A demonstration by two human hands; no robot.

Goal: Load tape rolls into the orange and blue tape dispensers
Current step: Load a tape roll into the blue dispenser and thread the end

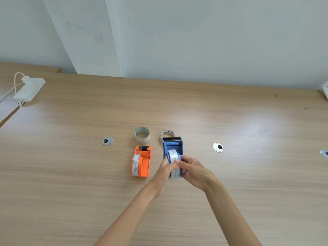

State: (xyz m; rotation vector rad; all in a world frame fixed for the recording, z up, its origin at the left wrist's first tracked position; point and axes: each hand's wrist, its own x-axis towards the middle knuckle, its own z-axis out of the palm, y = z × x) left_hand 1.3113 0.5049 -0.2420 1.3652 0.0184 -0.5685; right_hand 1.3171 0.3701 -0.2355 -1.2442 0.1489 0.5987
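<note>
The blue tape dispenser (pixel 173 146) lies on the wooden table (pixel 230 121) with a clear tape roll (pixel 173 157) seated in it. My left hand (pixel 166 168) grips the roll and the dispenser's near end from the left. From the right, my right hand (pixel 192 170) pinches the roll's top with its fingertips. To the left lies the orange dispenser (pixel 142 161), a clear roll with a blue label (pixel 136 163) mounted on it. Beyond the dispensers, a cardboard core (pixel 142 135) stands near a thinner white core (pixel 167 134).
Three round metal cable grommets (pixel 108 141) (pixel 218 147) (pixel 324 153) are set into the table. A white power strip with a plug and cable (pixel 29 89) lies at the far left. A pale wall rises behind the table.
</note>
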